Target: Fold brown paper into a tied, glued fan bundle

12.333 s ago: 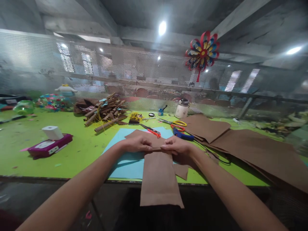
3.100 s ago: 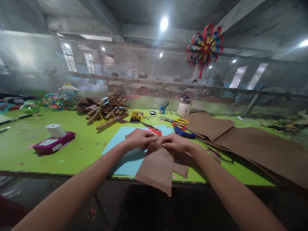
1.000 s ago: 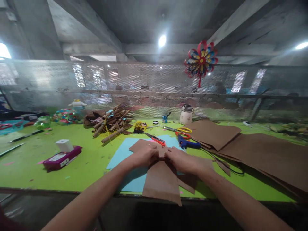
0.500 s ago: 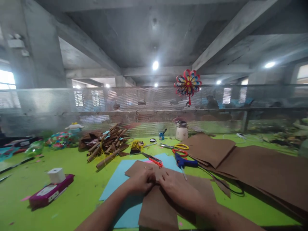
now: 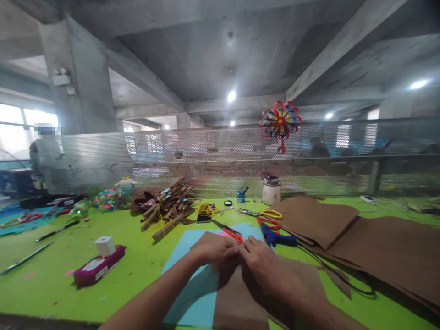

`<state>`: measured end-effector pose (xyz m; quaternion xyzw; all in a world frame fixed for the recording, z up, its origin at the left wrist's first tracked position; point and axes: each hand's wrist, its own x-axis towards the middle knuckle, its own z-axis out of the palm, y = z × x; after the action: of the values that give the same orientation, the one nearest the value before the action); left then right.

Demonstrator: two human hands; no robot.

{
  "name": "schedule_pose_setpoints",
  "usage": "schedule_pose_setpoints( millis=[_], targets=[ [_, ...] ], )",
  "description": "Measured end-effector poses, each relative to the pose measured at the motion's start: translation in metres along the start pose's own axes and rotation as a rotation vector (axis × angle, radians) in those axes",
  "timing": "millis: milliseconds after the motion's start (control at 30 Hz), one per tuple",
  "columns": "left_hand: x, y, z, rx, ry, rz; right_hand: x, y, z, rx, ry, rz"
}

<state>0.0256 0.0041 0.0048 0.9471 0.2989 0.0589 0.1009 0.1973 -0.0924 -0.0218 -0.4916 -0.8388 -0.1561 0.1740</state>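
Note:
A sheet of brown kraft paper [image 5: 240, 298] lies before me, partly over a light blue sheet [image 5: 194, 288]. My left hand [image 5: 216, 250] has its fingers curled closed on the paper's far part. Beside it, my right hand [image 5: 263, 263] pinches the same paper, its fingertips nearly meeting those of the left. The exact fold between them is hidden by the hands. Just beyond the fingers rests a red utility knife [image 5: 233, 233]. A blue glue gun [image 5: 277, 237] lies to the right of it, near scissors with yellow handles [image 5: 271, 214].
Large brown sheets [image 5: 388, 247] cover the table's right side. Rolled brown paper sticks [image 5: 168, 208] are piled at back left, near a white jar [image 5: 271, 190] further right. A purple box [image 5: 99, 266] carries a white cube [image 5: 105, 246]. A perforated metal screen [image 5: 206, 156] stands behind.
The view has turned left, so the scene sits further right. My left hand has moved over the paper's far part, covering more of it; both hands stay close together on the paper.

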Motion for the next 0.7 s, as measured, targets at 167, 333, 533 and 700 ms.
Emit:
schedule_pose_setpoints(
  millis=[167, 333, 533, 700],
  targets=[
    [-0.004, -0.002, 0.005, -0.332, 0.01, 0.119, 0.002, 0.001, 0.008, -0.014, 0.083, 0.01],
    [-0.008, -0.017, 0.015, -0.562, -0.007, 0.141, 0.002, 0.002, 0.017, 0.107, 0.071, 0.041],
    [-0.011, -0.028, 0.022, -0.637, -0.051, 0.058, 0.011, 0.019, 0.018, 0.609, 0.067, 0.179],
    [-0.011, -0.026, 0.026, -0.68, -0.017, 0.058, 0.016, 0.034, 0.033, 0.992, -0.177, 0.319]
  ],
)
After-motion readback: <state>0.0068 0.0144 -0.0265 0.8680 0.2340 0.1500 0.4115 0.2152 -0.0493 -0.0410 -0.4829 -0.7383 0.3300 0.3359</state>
